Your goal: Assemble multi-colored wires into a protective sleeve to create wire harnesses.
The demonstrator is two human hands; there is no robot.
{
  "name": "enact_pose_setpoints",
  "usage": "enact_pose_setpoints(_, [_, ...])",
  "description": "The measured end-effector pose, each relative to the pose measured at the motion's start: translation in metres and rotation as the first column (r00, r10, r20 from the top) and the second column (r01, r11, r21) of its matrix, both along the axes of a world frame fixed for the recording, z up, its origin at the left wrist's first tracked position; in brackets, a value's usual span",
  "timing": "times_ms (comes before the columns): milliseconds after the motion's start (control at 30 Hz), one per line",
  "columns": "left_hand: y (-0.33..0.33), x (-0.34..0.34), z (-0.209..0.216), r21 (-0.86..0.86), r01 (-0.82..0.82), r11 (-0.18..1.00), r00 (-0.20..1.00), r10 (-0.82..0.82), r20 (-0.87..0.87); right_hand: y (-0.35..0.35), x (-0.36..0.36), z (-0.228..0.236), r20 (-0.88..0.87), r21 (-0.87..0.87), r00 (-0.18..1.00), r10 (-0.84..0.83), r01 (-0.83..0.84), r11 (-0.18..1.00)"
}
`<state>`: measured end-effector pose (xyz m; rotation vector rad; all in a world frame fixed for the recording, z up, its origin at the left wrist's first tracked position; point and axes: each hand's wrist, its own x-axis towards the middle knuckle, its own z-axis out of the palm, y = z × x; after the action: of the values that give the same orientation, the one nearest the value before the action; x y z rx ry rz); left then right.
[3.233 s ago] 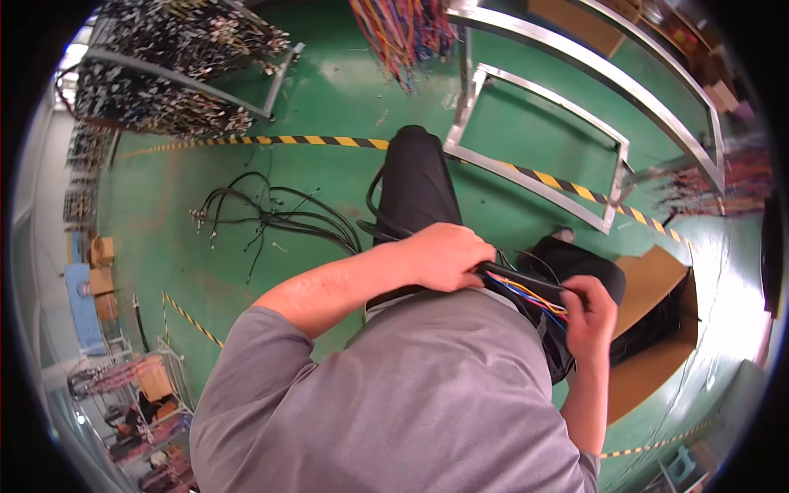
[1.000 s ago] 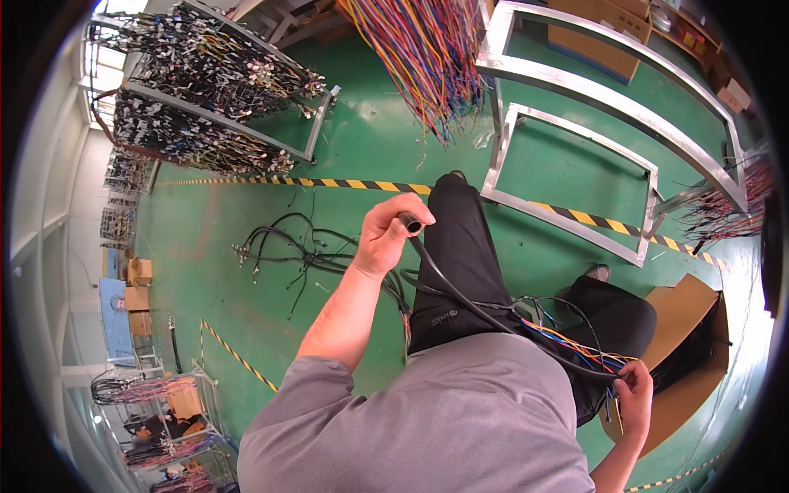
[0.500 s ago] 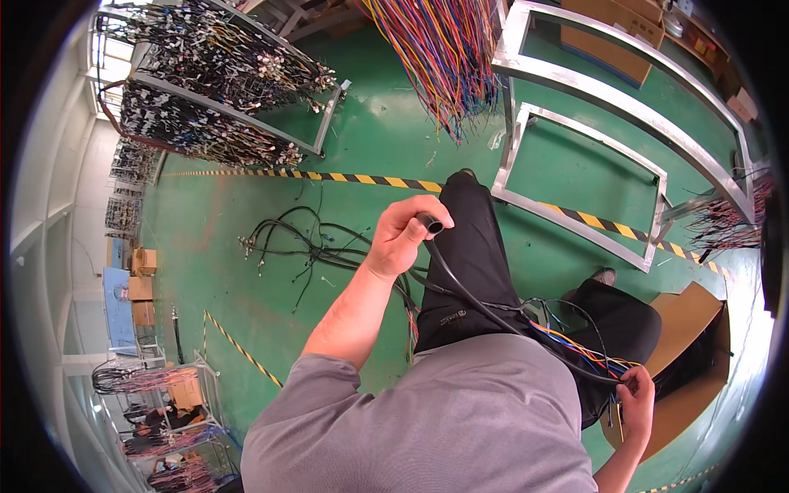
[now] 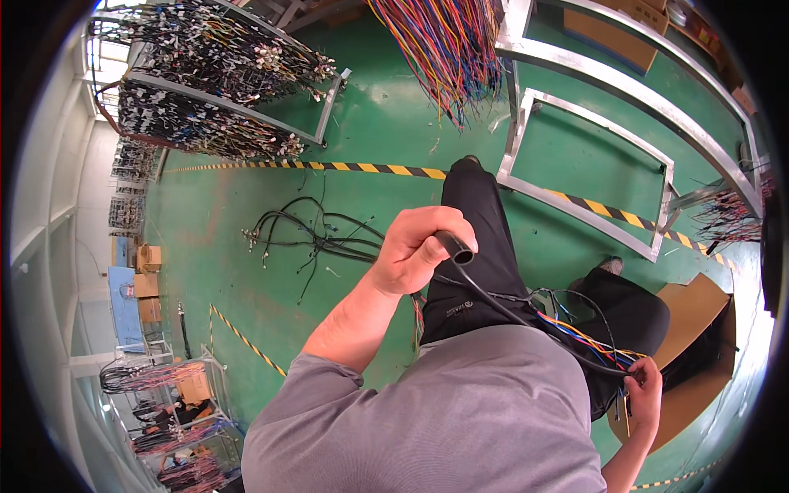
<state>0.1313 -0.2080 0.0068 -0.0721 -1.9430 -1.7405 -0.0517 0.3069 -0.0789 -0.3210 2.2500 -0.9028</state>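
Observation:
My left hand (image 4: 423, 249) is closed round a short length of black tube (image 4: 457, 246), held up above my thigh with its open end turned toward me. A long black cable (image 4: 505, 312) runs from just below that opening, across my lap, to the right. Whether it comes out of the tube or passes behind it, I cannot tell. My right hand (image 4: 643, 390) pinches the cable's far end, low on the right beside my knee. Red, yellow, blue and white wires (image 4: 583, 337) lie along the cable over my legs, close to the right fingers.
An open cardboard box (image 4: 699, 370) stands right of my legs. Black wire harnesses (image 4: 316, 240) lie on the green floor ahead to the left. A metal frame (image 4: 588, 193) stands ahead right, near hanging coloured wires (image 4: 448, 57). Racks of harnesses (image 4: 214, 90) fill the far left.
My left hand has moved a little to the right and nearer, bringing the tube's open end with it. My right hand keeps its pinch on the cable with little movement.

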Motion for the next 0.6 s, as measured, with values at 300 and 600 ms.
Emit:
enact_pose_setpoints(300, [0.010, -0.003, 0.014, -0.099, 0.032, 0.995, 0.999, -0.031, 0.016, -0.005, -0.001, -0.003, -0.005, 0.008, 1.000, -0.002, 0.002, 1.000])
enact_pose_setpoints(600, [0.015, -0.003, 0.020, -0.119, 0.038, 0.992, 0.998, -0.032, 0.057, 0.002, -0.003, -0.010, 0.012, 0.002, 1.000, 0.019, -0.019, 1.000])
